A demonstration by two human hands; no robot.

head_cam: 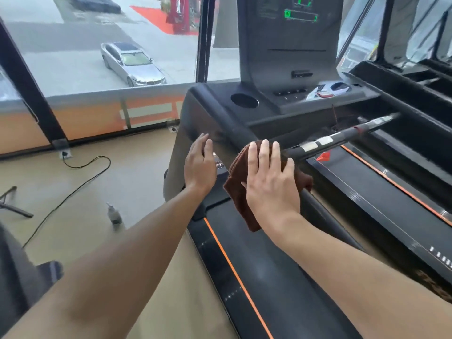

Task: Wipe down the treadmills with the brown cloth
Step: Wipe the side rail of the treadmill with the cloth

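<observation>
A black treadmill [220,113] with orange trim fills the middle of the head view, its console at the top. The brown cloth [238,172] is draped over the treadmill's left handrail. My right hand [271,182] lies flat on the cloth with straight, spread fingers, pressing it onto the rail. My left hand [199,165] is just left of the cloth, fingers straight, against the dark left upright below the console. Part of the cloth is hidden under my right hand.
A small spray bottle [114,214] stands on the tan floor to the left, near a black cable [80,182] running to a wall socket. A second treadmill [403,99] is on the right. Windows ahead overlook a street with a silver car.
</observation>
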